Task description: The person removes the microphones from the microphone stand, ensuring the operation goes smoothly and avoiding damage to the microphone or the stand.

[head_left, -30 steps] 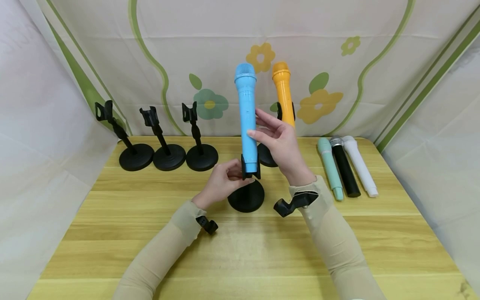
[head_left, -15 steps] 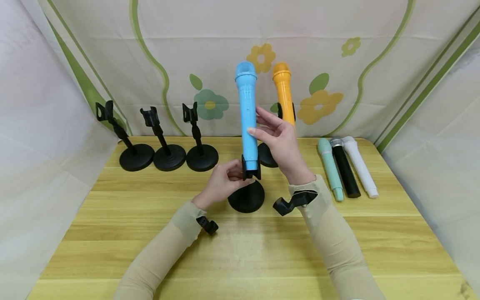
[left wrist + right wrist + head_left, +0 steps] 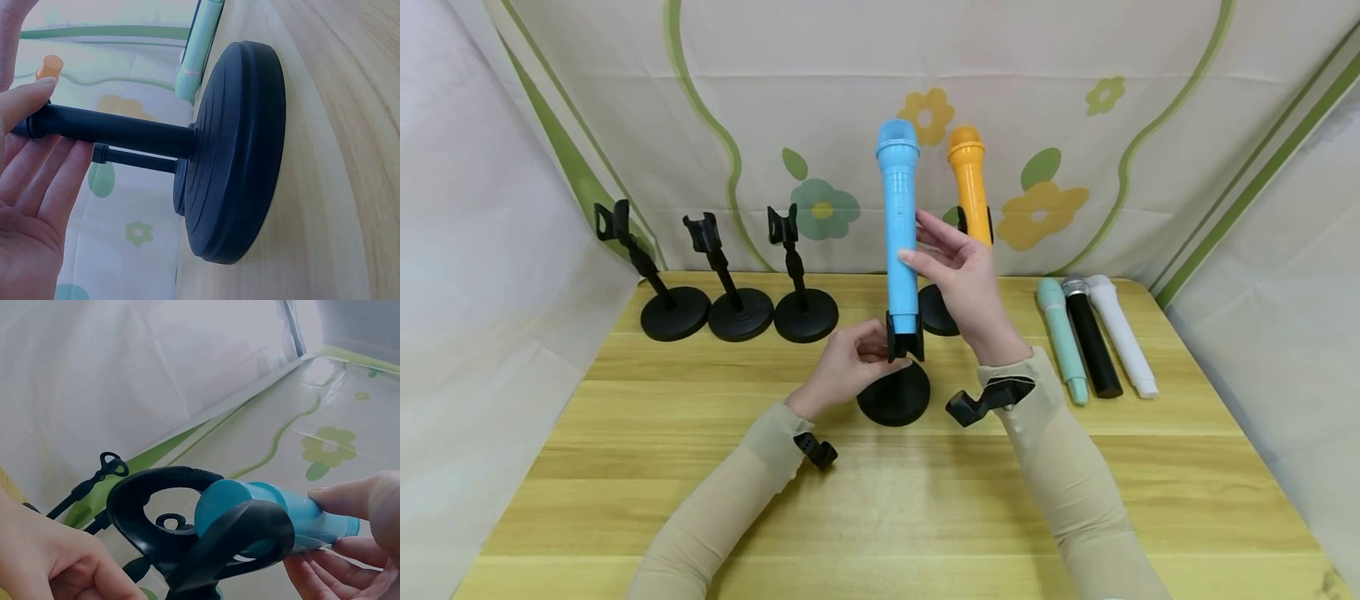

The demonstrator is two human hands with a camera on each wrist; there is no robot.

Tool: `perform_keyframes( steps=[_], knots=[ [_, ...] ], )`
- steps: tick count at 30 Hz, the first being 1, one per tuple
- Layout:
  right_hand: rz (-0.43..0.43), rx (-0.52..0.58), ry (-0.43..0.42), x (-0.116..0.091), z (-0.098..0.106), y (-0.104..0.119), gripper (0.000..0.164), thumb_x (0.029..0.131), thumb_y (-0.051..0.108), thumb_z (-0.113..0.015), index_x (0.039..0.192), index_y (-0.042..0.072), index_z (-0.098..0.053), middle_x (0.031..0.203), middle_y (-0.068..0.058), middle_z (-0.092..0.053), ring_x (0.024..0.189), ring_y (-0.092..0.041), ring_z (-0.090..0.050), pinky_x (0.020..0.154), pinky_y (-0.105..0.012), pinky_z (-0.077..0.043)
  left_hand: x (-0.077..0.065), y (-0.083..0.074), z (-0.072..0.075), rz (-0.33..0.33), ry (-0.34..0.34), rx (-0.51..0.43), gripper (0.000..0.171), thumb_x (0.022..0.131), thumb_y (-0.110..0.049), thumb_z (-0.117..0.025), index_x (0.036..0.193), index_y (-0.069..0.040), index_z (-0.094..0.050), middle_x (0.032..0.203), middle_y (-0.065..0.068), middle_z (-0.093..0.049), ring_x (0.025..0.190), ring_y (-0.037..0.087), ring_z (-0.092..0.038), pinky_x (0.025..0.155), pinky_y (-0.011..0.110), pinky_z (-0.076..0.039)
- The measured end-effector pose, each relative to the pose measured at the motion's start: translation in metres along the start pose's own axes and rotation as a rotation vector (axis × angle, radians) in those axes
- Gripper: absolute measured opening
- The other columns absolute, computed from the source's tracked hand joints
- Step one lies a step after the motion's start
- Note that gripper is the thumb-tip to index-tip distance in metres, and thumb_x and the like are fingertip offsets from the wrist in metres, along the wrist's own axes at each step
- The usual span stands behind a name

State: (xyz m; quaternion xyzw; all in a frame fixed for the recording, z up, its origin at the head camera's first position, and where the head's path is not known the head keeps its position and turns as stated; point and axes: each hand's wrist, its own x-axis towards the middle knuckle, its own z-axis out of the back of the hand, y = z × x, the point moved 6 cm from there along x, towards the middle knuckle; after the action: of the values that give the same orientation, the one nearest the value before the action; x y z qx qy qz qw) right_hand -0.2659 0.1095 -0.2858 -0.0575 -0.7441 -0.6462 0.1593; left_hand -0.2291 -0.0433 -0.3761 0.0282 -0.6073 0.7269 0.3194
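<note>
A blue microphone [image 3: 901,217] stands nearly upright in the middle of the head view, its lower end within the black clip [image 3: 250,540] of a microphone stand [image 3: 895,396]. My right hand [image 3: 966,279] pinches the microphone's body between thumb and fingers. Lower down, my left hand [image 3: 846,362] grips the stand's post [image 3: 119,128] just under the clip. The stand's round base [image 3: 237,153] sits on the table. In the right wrist view, the clip's two curved arms flank the microphone's end.
Behind my right hand, an orange microphone [image 3: 972,183] rests in another stand. Three bare black stands [image 3: 805,315] line the back left of the wooden table [image 3: 880,517]. At right lie a mint microphone [image 3: 1062,342], a black one [image 3: 1092,337] and a white one [image 3: 1122,333].
The blue microphone has risen slightly in the clip along with my right hand, so a little more of the clip shows below its end. My left hand keeps its grip on the post.
</note>
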Motion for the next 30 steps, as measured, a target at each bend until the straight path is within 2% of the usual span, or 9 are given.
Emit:
perform_keyframes(
  steps=[13, 21, 30],
  knots=[
    [0.014, 0.064, -0.100, 0.009, 0.011, 0.002, 0.054, 0.093, 0.004, -0.075, 0.144, 0.005, -0.057, 0.134, -0.015, -0.062, 0.118, -0.026, -0.063, 0.090, -0.034, -0.058, -0.001, 0.000, -0.003, 0.014, -0.002, -0.004, 0.018, 0.085, 0.007, -0.079, 0.098, -0.001, -0.069, 0.094, 0.009, -0.073, 0.082, 0.022, -0.074, 0.076, 0.034, -0.062],
    [0.080, 0.183, -0.229, 0.009, 0.028, 0.017, 0.054, 0.091, 0.001, -0.076, 0.142, 0.007, -0.060, 0.134, -0.018, -0.061, 0.116, -0.029, -0.064, 0.093, -0.035, -0.056, -0.001, 0.005, -0.003, 0.049, -0.006, -0.005, 0.017, 0.085, 0.006, -0.080, 0.096, -0.003, -0.069, 0.094, 0.007, -0.074, 0.082, 0.019, -0.074, 0.078, 0.033, -0.062],
    [0.141, 0.186, -0.234, 0.006, 0.045, 0.030, 0.053, 0.090, 0.002, -0.078, 0.140, 0.007, -0.062, 0.134, -0.019, -0.061, 0.118, -0.032, -0.062, 0.093, -0.035, -0.056, -0.001, 0.004, -0.001, 0.057, -0.012, -0.007, 0.018, 0.085, 0.005, -0.081, 0.097, -0.004, -0.070, 0.096, 0.008, -0.075, 0.084, 0.025, -0.074, 0.078, 0.035, -0.061]
  ],
)
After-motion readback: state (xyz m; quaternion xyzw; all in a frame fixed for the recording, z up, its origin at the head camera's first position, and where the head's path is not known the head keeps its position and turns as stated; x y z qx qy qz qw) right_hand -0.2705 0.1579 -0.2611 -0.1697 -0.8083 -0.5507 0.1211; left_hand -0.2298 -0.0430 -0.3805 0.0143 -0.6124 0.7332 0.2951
